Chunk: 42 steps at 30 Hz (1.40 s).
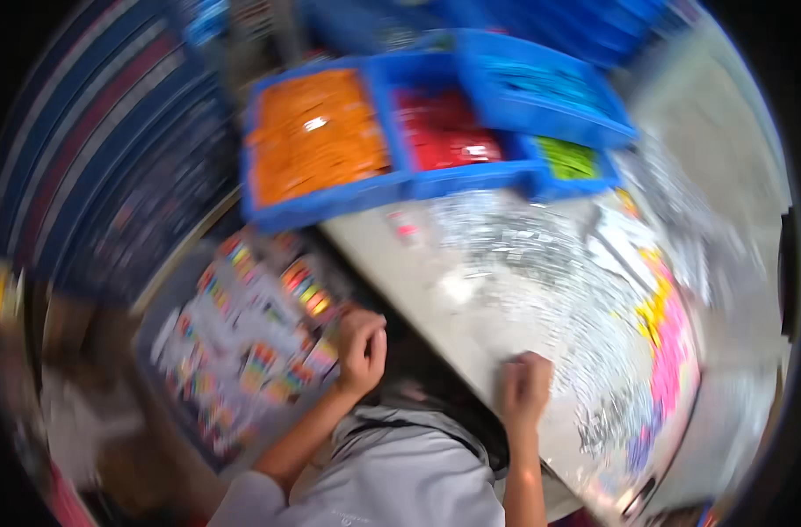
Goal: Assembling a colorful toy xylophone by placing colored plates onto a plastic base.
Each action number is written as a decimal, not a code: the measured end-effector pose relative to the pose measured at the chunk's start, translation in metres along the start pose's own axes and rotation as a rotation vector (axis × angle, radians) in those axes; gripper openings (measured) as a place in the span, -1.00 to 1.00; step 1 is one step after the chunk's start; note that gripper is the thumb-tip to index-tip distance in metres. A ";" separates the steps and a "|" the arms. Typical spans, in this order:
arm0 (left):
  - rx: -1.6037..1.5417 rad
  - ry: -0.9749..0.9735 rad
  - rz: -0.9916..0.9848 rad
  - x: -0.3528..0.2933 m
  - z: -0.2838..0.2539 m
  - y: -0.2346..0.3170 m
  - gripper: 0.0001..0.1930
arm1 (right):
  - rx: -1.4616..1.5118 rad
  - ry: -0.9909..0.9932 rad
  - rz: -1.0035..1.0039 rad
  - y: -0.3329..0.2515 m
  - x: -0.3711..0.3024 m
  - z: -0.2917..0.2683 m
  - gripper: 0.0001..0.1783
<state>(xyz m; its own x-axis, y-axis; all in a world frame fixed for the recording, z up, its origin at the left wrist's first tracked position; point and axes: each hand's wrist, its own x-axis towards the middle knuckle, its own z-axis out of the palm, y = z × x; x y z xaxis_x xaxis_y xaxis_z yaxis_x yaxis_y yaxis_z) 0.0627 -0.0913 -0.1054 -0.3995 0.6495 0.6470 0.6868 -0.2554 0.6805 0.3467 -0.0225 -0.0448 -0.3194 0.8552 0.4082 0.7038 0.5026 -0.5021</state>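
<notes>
My left hand (361, 351) is curled closed at the right edge of a grey bin (159, 321). Whatever its fingers may hold cannot be made out. Just beyond it, a pack of bright multicoloured strips (306, 285) lies among similar packs in the bin. Over the near edge of the white table (449, 325), my right hand (525, 386) is also curled, its fingers blurred by motion. I cannot see anything in it. Many small shiny, silvery pieces (550, 255) are spread across the table beyond the right hand.
Blue trays hold orange pieces (317, 136), red pieces (444, 132), light-blue pieces (550, 88) and green pieces (569, 160) at the table's far side. Yellow pieces (653, 307) and pink pieces (671, 360) lie along its right side. Stacked blue crates (93, 140) stand far left.
</notes>
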 end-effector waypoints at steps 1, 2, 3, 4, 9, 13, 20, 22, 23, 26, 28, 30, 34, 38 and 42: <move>-0.059 -0.071 0.174 0.012 0.019 0.016 -0.79 | 0.045 0.039 0.025 -0.003 0.001 -0.001 -0.84; -0.170 -0.149 0.292 0.021 0.034 0.032 -0.75 | 0.095 0.076 0.041 -0.005 0.002 -0.001 -0.82; -0.262 -0.230 0.394 0.032 0.048 0.053 -0.73 | 0.110 0.105 0.069 -0.004 0.000 -0.003 -0.81; -0.332 -0.301 0.466 0.035 0.063 0.067 -0.68 | 0.129 0.133 0.093 -0.002 0.000 -0.006 -0.80; -0.438 -0.593 0.470 0.031 0.121 0.115 -0.65 | 0.037 0.241 0.123 0.028 0.008 -0.045 -0.75; -0.311 -0.706 0.345 0.039 0.123 0.120 -0.80 | -0.176 0.359 0.167 0.083 0.059 -0.089 -0.74; -0.260 -0.753 0.260 0.039 0.132 0.117 -0.83 | -0.363 0.390 0.082 0.226 0.179 -0.100 -0.62; -0.258 -0.761 0.214 0.038 0.131 0.115 -0.84 | -0.468 0.117 0.100 0.242 0.194 -0.090 -0.57; -0.264 -0.766 0.158 0.038 0.132 0.114 -0.85 | -0.521 0.046 0.146 0.247 0.199 -0.087 -0.56; -0.286 -0.761 0.117 0.038 0.134 0.117 -0.86 | -0.560 0.090 0.101 0.259 0.196 -0.084 -0.60; -0.277 -0.764 0.103 0.038 0.133 0.115 -0.86 | -0.585 0.176 0.062 0.247 0.192 -0.088 -0.60; -0.276 -0.770 0.088 0.038 0.133 0.115 -0.86 | -0.616 0.259 0.026 0.233 0.183 -0.098 -0.61; -0.297 -0.766 0.016 0.033 0.128 0.108 -0.79 | -0.444 0.645 -0.041 0.161 0.149 -0.125 -0.51; -0.249 -0.589 0.232 0.036 0.129 0.115 -0.56 | 0.722 0.447 0.466 0.086 0.077 -0.135 -0.40; -0.470 -0.729 0.319 0.037 0.124 0.127 -0.26 | 1.359 0.250 0.589 0.063 0.007 -0.088 -0.52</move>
<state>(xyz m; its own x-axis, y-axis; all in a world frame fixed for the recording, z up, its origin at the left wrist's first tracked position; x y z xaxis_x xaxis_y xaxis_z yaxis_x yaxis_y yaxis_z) 0.2105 -0.0115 -0.0378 0.3567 0.7477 0.5601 0.3175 -0.6609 0.6801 0.4445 0.0036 -0.0068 0.0042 0.9986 -0.0525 -0.4649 -0.0445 -0.8842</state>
